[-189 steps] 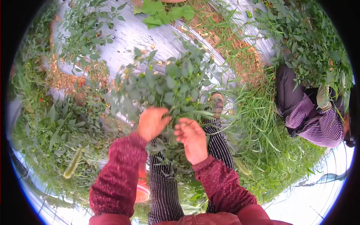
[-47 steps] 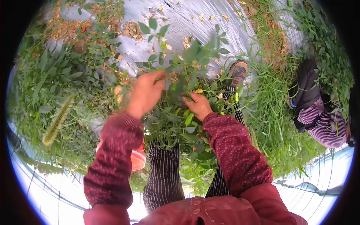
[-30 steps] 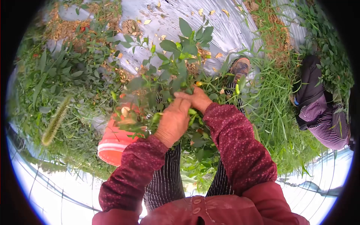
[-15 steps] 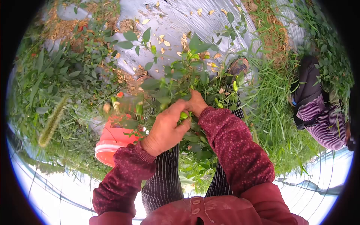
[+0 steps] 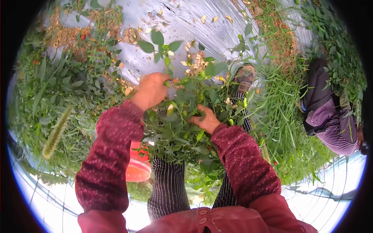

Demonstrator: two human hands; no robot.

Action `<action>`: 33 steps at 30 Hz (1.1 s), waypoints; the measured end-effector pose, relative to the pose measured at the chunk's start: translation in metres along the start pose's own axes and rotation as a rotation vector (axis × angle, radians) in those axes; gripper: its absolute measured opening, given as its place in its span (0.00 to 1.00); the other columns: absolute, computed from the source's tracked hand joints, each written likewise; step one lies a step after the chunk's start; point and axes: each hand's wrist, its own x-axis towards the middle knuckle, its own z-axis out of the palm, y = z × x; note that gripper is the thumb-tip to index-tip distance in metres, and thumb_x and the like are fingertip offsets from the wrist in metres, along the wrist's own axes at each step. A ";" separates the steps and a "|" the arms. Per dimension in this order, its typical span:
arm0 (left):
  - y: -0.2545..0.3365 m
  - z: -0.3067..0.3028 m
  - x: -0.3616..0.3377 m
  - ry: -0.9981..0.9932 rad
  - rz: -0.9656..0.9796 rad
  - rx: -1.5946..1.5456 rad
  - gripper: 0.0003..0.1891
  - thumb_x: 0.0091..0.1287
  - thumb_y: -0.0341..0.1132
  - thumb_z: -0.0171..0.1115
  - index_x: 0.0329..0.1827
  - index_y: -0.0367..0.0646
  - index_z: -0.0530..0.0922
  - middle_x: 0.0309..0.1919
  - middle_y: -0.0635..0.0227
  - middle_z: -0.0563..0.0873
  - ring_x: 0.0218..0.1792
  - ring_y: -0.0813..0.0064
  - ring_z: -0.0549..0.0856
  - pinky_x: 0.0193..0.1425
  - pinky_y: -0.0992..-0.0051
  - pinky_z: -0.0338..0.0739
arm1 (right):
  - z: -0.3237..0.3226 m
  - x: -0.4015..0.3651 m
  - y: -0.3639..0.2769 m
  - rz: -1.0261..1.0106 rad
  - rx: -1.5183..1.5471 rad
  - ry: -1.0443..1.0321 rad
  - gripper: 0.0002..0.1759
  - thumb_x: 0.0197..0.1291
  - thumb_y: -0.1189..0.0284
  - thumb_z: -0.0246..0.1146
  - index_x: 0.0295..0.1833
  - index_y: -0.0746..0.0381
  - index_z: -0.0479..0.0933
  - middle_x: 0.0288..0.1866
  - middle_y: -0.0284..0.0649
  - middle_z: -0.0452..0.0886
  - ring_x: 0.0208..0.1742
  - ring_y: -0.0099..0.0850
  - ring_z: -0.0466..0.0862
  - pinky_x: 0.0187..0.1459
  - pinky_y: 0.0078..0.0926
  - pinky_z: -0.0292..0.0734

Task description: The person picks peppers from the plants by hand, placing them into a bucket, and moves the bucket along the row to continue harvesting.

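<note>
Bushy green leafy pepper plant (image 5: 180, 125), at near edge of silver plastic ground sheet (image 5: 151, 17), left hand (image 5: 151, 91) curled at plant's left side, right hand (image 5: 206, 119) amid leaves, closure of either grip not determinable.

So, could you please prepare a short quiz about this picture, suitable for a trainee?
1. Which sleeve partly hides the red bucket? A) left B) right
2. True or false: both hands are inside the bucket.
3. Fill in: the pod just below the right hand is ____ in colour.

Key: 1. A, the left sleeve. 2. False: the left hand and right hand are at the leafy plant. 3. Green.
</note>
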 end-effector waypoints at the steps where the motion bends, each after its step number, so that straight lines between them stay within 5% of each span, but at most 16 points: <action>1: 0.005 0.002 0.010 -0.003 0.005 -0.003 0.15 0.58 0.28 0.59 0.50 0.39 0.80 0.34 0.57 0.85 0.35 0.70 0.83 0.45 0.71 0.76 | 0.001 -0.001 0.001 0.011 -0.142 0.034 0.39 0.52 0.73 0.68 0.67 0.72 0.60 0.62 0.52 0.71 0.61 0.38 0.74 0.62 0.30 0.69; 6: 0.022 0.015 0.032 -0.352 -0.149 -0.343 0.31 0.53 0.27 0.63 0.64 0.43 0.69 0.40 0.64 0.85 0.34 0.73 0.82 0.42 0.73 0.77 | 0.006 0.006 0.013 -0.081 -0.066 0.002 0.35 0.50 0.68 0.68 0.63 0.67 0.67 0.58 0.51 0.75 0.59 0.40 0.75 0.61 0.32 0.69; 16: 0.025 0.006 0.062 -0.704 -0.380 -0.588 0.32 0.53 0.29 0.62 0.65 0.41 0.68 0.38 0.67 0.82 0.28 0.79 0.79 0.25 0.79 0.73 | 0.003 -0.004 -0.009 -0.050 -0.215 0.021 0.35 0.47 0.66 0.71 0.61 0.69 0.69 0.55 0.54 0.77 0.57 0.43 0.77 0.59 0.33 0.70; 25: 0.023 0.035 0.062 -0.721 -0.136 -0.305 0.28 0.55 0.31 0.62 0.62 0.44 0.71 0.39 0.68 0.84 0.30 0.79 0.81 0.30 0.76 0.76 | -0.002 -0.015 -0.028 -0.028 -0.323 -0.029 0.31 0.45 0.65 0.70 0.56 0.68 0.74 0.50 0.53 0.79 0.53 0.46 0.78 0.55 0.34 0.72; 27: 0.038 0.026 0.063 -0.854 -0.114 -0.261 0.24 0.54 0.30 0.63 0.57 0.44 0.74 0.38 0.64 0.85 0.34 0.75 0.83 0.37 0.73 0.78 | 0.000 -0.013 -0.022 -0.179 -0.403 0.036 0.29 0.45 0.65 0.69 0.54 0.66 0.75 0.45 0.53 0.80 0.49 0.48 0.79 0.51 0.37 0.74; 30: 0.058 0.025 0.061 -0.752 0.024 -0.021 0.22 0.52 0.29 0.64 0.53 0.42 0.75 0.38 0.58 0.85 0.39 0.66 0.84 0.42 0.70 0.77 | 0.003 -0.009 -0.018 -0.290 -0.606 0.066 0.25 0.46 0.65 0.68 0.51 0.65 0.76 0.43 0.54 0.80 0.45 0.47 0.80 0.48 0.37 0.75; 33: 0.048 0.036 0.055 -0.597 0.234 0.058 0.24 0.52 0.31 0.67 0.55 0.43 0.74 0.42 0.54 0.84 0.45 0.57 0.83 0.47 0.64 0.76 | -0.003 -0.014 -0.034 -0.142 -0.491 -0.005 0.24 0.48 0.64 0.66 0.50 0.65 0.77 0.43 0.52 0.80 0.47 0.44 0.79 0.49 0.34 0.75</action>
